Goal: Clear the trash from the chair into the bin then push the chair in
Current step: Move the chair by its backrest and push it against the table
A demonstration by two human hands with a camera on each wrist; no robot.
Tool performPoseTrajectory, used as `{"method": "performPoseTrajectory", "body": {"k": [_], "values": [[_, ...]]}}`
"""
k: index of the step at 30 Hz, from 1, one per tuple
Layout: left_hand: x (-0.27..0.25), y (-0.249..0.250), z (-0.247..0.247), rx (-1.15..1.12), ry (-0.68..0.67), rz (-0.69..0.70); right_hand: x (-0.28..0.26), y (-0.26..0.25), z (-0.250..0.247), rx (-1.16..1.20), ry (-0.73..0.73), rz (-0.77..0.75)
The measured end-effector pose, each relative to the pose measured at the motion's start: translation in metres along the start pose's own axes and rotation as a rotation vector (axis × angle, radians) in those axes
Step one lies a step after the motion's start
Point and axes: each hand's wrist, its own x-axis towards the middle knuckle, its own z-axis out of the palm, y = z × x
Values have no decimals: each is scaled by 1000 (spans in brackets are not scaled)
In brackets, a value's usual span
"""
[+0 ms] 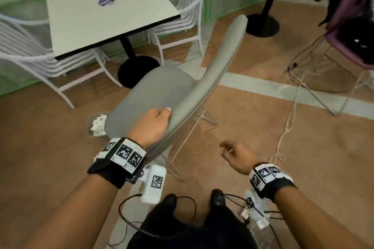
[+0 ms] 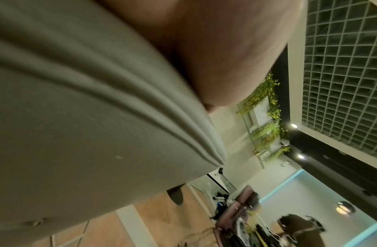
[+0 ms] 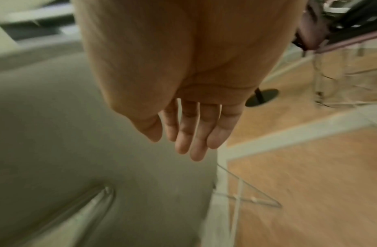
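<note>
White wire chairs (image 1: 26, 54) are seen at far left around a pale square counter (image 1: 105, 16) on a black round pedestal foot (image 1: 137, 70). Crumpled white trash (image 1: 99, 123) lies in a clear bin (image 1: 90, 127) on the floor, just beside the grey padded chair (image 1: 153, 91). The chair's backrest edge is gripped by the left hand (image 1: 154, 123). The right hand (image 1: 236, 156) hangs free with relaxed fingers (image 3: 196, 133), holding nothing. A purple chair (image 1: 348, 42) stands at far right.

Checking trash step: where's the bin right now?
Head view, lower left: the bin sits on the floor against the grey chair seat's left edge, crumpled white trash inside, just left of the left hand holding the backrest.
</note>
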Motion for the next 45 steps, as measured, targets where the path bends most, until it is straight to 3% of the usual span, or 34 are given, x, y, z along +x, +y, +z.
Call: {"method": "performPoseTrajectory", "body": {"k": [3,9,12,17,24,27,32,45], "values": [[-1,19,11,119,85,-113,14,-12,-64,76,86,-184],[5,51,38,227,266,-291,44,-60,-172,-39,435,-618],[-2,61,47,359,380,-313,76,-83,-212,-201,445,-717],[-2,70,60,448,548,-326,139,-97,-247,-624,294,-657],[5,69,61,466,638,-317,180,-109,-260,-830,198,-575],[10,63,59,493,632,-331,186,-111,-251,-837,208,-540],[13,56,57,537,612,-325,184,-103,-241,-752,360,-564],[20,31,18,611,547,-256,172,-114,-224,-732,397,-507]]}}
